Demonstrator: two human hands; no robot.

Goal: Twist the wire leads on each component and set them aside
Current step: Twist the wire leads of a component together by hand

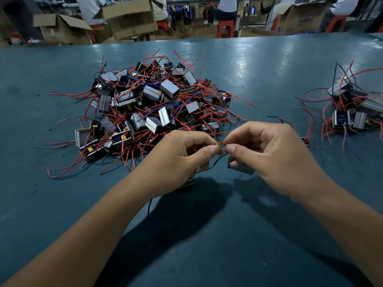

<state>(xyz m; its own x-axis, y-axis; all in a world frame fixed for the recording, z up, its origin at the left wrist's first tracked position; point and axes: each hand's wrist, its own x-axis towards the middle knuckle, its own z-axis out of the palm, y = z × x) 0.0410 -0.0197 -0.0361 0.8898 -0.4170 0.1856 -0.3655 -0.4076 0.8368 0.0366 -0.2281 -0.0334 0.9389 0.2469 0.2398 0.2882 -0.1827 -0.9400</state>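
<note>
**Red lead pinched between both hands, big heap waiting on the left**

Over on the left of the teal table (269, 65) sits the large pile (153, 106) of untwisted components: small blocky cores with dull grey metal faces and yellow-edged tape, bristling with thin red wires, a few blue and black ones threading through. The table top looks smooth and slightly glossy, scuffed in patches, catching the overhead light.

Coming toward the middle, the left hand (186, 154) has its fingers curled, thumb and forefinger pinching the red lead (221, 143) at its tip. Below it a dark component body peeks out, mostly hidden by the hand. The right hand (267, 154) meets it thumb to thumb, also curled and nipping the same short stretch of red wire, while the component (241, 167) being worked hangs under its lower fingers, a grey block with a black wire looping away from it.

From where I stand, the risk is in that tiny grip: the bare end looks fine and springy, so it could slip from the fingertips, fray apart, or snap if turned too hard. The dangling block could also swing and drag the lead loose.

Far right, well apart, lies the smaller pile (352, 108) of set-aside pieces, their leads arching upward in red and black curves. Cardboard boxes (128, 19) stand beyond the table's far edge
</note>
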